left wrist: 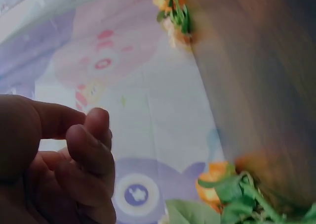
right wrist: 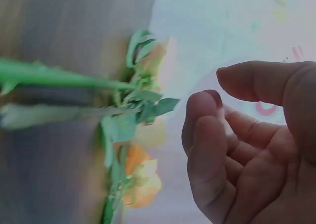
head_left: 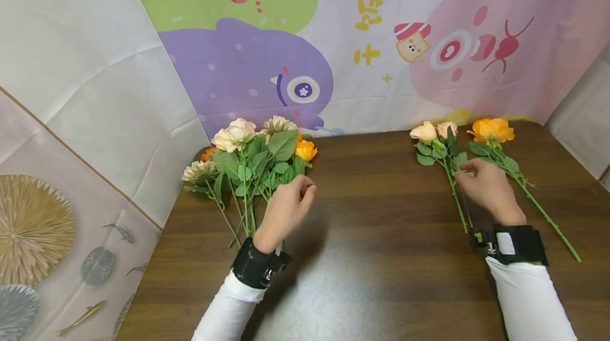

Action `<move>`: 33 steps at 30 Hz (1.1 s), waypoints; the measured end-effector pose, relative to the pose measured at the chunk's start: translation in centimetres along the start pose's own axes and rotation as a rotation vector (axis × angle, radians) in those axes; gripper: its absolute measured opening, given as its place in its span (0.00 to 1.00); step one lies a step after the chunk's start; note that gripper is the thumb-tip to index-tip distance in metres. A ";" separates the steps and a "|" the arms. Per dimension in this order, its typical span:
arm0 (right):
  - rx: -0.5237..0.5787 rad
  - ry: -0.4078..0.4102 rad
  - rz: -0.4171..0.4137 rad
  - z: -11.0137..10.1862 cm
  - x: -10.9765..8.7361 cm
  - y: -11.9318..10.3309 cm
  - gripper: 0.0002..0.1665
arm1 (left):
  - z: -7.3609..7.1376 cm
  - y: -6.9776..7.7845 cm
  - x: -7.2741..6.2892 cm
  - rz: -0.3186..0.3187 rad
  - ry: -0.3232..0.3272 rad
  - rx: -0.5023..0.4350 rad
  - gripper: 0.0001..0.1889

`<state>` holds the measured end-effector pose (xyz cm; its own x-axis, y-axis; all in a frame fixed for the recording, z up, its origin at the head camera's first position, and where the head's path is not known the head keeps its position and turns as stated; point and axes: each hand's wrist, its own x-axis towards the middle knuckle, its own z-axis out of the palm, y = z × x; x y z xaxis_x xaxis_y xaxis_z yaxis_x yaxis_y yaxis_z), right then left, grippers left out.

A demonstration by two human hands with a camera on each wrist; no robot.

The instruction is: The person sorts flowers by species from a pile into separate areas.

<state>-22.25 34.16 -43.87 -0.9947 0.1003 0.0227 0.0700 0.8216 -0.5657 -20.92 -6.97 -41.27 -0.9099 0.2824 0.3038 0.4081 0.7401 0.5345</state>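
My left hand (head_left: 286, 206) hovers in front of a bunch of flowers on the left of the table, its fingers loosely curled around nothing. That bunch holds a cream rose (head_left: 240, 130), beige many-petalled blooms (head_left: 200, 171) and an orange flower (head_left: 306, 149), with green leaves and stems fanned toward me. On the right, two peach roses (head_left: 424, 132) lie beside an orange flower (head_left: 492, 131) with a long green stem (head_left: 548, 219). Between these stems in the head view is my right hand (head_left: 488, 185), nothing in its grasp; the right wrist view shows its thumb (right wrist: 261, 80) apart from the bent fingers (right wrist: 205, 145).
The brown wooden table (head_left: 367, 256) ends at a cartoon-printed cloth (head_left: 371, 81) hanging along its back edge. Pale cloth (head_left: 95, 39) hangs at the left side. Black straps with small cameras circle both wrists.
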 end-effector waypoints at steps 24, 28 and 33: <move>0.034 0.056 -0.112 -0.7 -0.8 -2.6 0.18 | -3.2 -8.0 0.2 -0.476 -0.119 0.411 0.14; 0.031 0.047 -0.111 -0.6 -0.8 -2.6 0.18 | -2.9 -8.4 0.2 -0.478 -0.107 0.471 0.12; 0.032 0.042 -0.110 -0.6 -0.8 -2.6 0.18 | -2.6 -8.6 0.2 -0.462 -0.109 0.523 0.13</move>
<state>-21.60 32.25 -41.93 -0.9922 0.0346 0.1200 -0.0424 0.8105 -0.5843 -24.41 -14.94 -43.75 -0.9948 -0.0923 0.0421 -0.0860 0.9875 0.1321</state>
